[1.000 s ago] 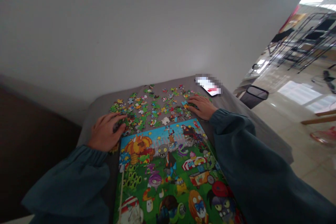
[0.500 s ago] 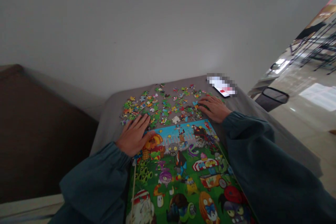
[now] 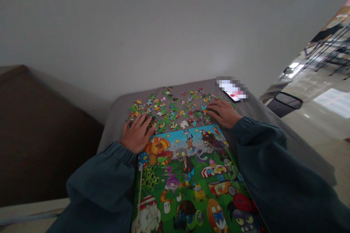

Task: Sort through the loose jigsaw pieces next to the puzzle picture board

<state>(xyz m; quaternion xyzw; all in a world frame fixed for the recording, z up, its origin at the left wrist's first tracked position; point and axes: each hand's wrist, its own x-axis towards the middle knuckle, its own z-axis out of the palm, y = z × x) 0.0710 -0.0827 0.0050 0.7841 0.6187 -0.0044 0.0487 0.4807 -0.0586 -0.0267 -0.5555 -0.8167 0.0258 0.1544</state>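
A heap of small loose jigsaw pieces (image 3: 171, 111) in green, orange and blue lies spread on a grey cloth-covered table (image 3: 116, 127). My left hand (image 3: 136, 133) rests with spread fingers on the heap's near left side, just above the top left corner of a large colourful cartoon puzzle picture (image 3: 188, 185). My right hand (image 3: 222, 113) lies on the heap's right side, its fingertips by a blue piece (image 3: 203, 107). Neither hand visibly holds anything, though pieces under the fingers are hidden.
A smartphone (image 3: 232, 94), partly pixelated, lies at the table's far right corner against a white wall (image 3: 136, 25). A dark brown surface (image 3: 41, 138) fills the lower left. A black mesh wastebasket (image 3: 284, 103) and metal-framed furniture (image 3: 328, 47) stand on a shiny floor at right.
The view has swung, shifting the table to the right. My left hand has moved right from the heap's left end, over the picture's corner, and back slightly toward the pieces. My right hand stays in place.
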